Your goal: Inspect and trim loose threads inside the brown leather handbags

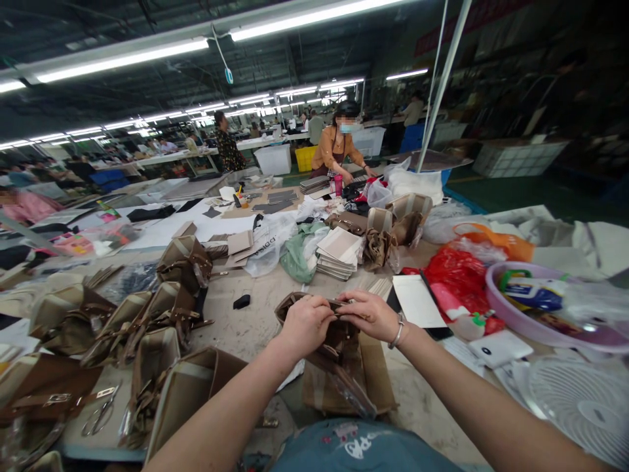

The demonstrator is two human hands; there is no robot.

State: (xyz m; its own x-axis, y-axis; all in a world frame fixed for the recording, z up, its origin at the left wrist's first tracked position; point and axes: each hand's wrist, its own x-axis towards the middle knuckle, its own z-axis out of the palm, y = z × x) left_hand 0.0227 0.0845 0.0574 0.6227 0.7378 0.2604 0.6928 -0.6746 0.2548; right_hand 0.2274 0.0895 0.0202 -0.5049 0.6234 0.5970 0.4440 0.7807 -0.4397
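In front of my body, a brown handbag [339, 347] is held up by its top edge. My left hand [308, 322] pinches that edge with curled fingers. My right hand [369, 316], with a bracelet at the wrist, grips the same edge just to the right, fingers bent over it. A strap wrapped in clear plastic hangs from the bag's lower side. Under it is a piece of brown cardboard [378, 373]. The parts of the bag beneath my fingers are hidden.
Several brown bags [171, 301] crowd the table's left side, near scissors [101, 413]. Stacked panels [339, 252] lie ahead. On the right are a notepad [417, 300], a purple basin [496, 298], a phone [501, 349] and a white fan [584, 400]. A masked co-worker [327, 147] works across the table.
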